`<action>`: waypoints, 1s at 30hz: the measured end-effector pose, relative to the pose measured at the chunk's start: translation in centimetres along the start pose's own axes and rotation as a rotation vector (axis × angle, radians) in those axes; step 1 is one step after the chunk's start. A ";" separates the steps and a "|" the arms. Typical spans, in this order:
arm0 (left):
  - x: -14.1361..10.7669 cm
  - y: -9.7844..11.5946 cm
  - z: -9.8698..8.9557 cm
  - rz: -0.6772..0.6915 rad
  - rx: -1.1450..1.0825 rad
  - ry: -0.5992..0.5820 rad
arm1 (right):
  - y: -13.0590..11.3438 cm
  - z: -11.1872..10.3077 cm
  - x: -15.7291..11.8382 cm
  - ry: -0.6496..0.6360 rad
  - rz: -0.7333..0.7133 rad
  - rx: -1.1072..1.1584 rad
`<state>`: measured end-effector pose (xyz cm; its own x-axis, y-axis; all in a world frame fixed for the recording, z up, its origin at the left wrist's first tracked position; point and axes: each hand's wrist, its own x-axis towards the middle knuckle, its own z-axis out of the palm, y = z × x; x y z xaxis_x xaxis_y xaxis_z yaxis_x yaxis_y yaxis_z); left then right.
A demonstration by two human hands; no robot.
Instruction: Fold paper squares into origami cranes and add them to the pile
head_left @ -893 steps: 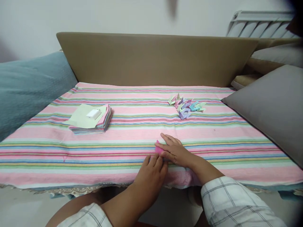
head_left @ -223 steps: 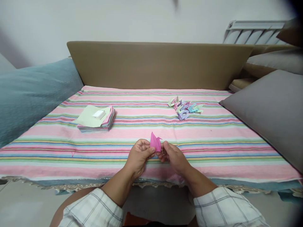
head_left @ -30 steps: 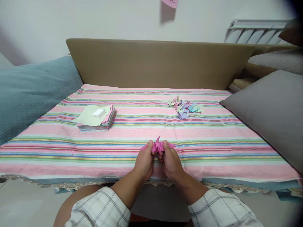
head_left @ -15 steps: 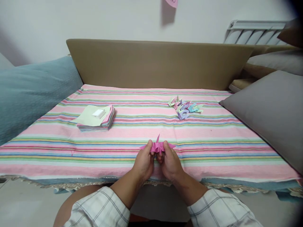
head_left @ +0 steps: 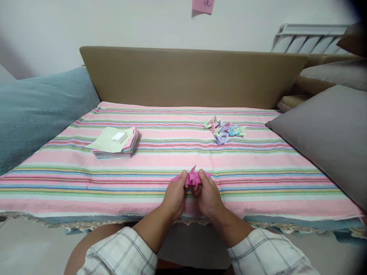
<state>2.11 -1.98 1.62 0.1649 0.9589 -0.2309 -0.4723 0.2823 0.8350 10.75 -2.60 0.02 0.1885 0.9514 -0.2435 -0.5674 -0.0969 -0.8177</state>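
Note:
Between my two hands, above the near part of the striped cloth, is a bright pink origami crane (head_left: 194, 178) with its wings spread to both sides. My left hand (head_left: 175, 195) is closed on its left wing, thumb on top. My right hand (head_left: 209, 195) pinches the right wing in the same way. The fingers under the paper are mostly hidden. Farther back on the right lies a cluster of folded paper cranes (head_left: 223, 131) in pastel colours. To the left stands a stack of coloured paper (head_left: 116, 152) with a small white block (head_left: 119, 136) on top.
The striped cloth (head_left: 166, 160) covers the seat in front of me. Behind it rises a brown backrest (head_left: 189, 76). A blue cushion (head_left: 46, 110) borders the left side, and a grey cushion (head_left: 327, 137) the right. A pink note (head_left: 203, 5) hangs on the wall.
The crane has shifted slightly right and its upright point now leans a little to the right. My left hand has moved slightly right with it. The wall note hangs flatter.

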 end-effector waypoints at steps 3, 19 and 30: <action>-0.1 0.3 0.2 -0.023 -0.035 0.018 | -0.2 0.1 0.0 -0.005 0.014 0.013; 0.3 0.9 -0.2 -0.054 -0.153 0.025 | -1.2 0.0 0.4 -0.028 0.134 0.271; 0.3 1.1 -0.4 -0.100 -0.222 0.120 | -2.0 -0.8 1.1 0.030 0.045 0.329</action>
<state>1.25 -1.41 2.24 0.1230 0.9186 -0.3755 -0.6396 0.3626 0.6778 12.69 -1.63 0.98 0.1779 0.9388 -0.2949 -0.8035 -0.0344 -0.5944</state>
